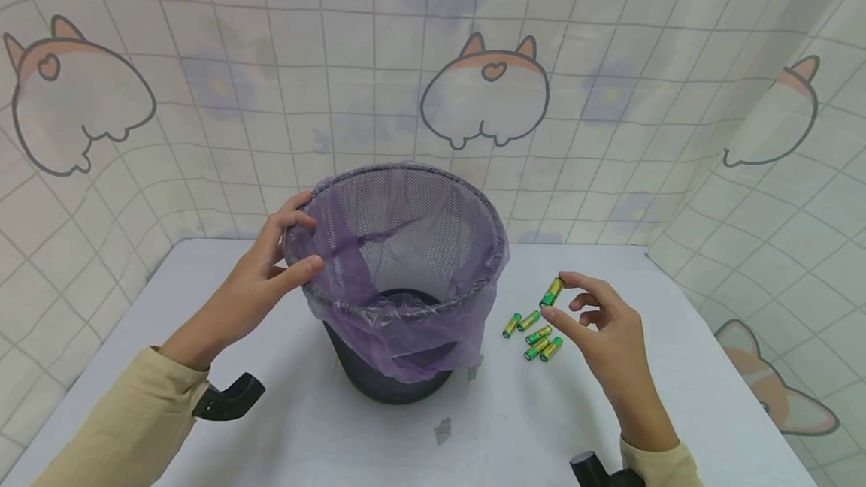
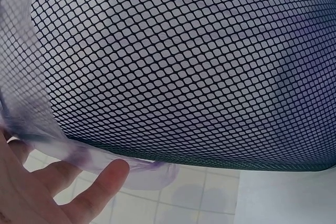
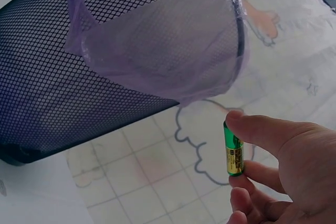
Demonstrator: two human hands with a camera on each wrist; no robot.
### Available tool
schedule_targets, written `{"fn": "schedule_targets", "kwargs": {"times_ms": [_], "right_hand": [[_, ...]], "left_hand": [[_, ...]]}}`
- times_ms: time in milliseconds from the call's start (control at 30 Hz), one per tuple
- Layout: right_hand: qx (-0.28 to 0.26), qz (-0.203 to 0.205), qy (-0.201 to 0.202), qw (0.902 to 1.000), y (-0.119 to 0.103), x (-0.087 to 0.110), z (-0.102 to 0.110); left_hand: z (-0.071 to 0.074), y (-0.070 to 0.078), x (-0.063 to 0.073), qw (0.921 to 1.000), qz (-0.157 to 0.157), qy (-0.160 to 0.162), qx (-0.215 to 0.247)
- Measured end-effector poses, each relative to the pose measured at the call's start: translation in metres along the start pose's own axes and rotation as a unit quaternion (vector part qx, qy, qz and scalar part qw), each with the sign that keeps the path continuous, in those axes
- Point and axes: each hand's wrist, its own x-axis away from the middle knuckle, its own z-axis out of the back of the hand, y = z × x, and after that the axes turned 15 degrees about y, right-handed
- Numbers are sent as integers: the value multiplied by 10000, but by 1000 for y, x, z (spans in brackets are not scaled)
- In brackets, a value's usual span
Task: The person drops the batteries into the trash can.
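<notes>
Left hand (image 1: 269, 258), fingers and thumb curled over the rim of a black mesh wastebasket (image 1: 352, 363), probably to steady it; translucent purple liner (image 1: 413, 355), folded outward over the rim, presumably against slipping. Five loose batteries (image 1: 539, 334), clustered on the white bench (image 1: 298, 434), apparently for easy reach. Held battery (image 1: 552, 292), raised beside them, pinched near its ends by the right hand (image 1: 605, 329), likely for a precise hold: small cylinder, green and gold, dark lettering.
</notes>
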Motion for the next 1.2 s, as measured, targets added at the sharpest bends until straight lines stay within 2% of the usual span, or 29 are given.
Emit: {"fn": "schedule_targets", "kwargs": {"times_ms": [600, 1033, 1200], "right_hand": [[-347, 164, 35, 9993, -13, -3, -2], [-635, 178, -24, 9978, -22, -4, 0], [-584, 208, -23, 9981, -24, -5, 0]], "left_hand": [[0, 0, -1, 9998, 27, 5, -206], [-1, 1, -1, 10000, -9, 35, -41], [-1, 0, -1, 10000, -14, 45, -59]]}}
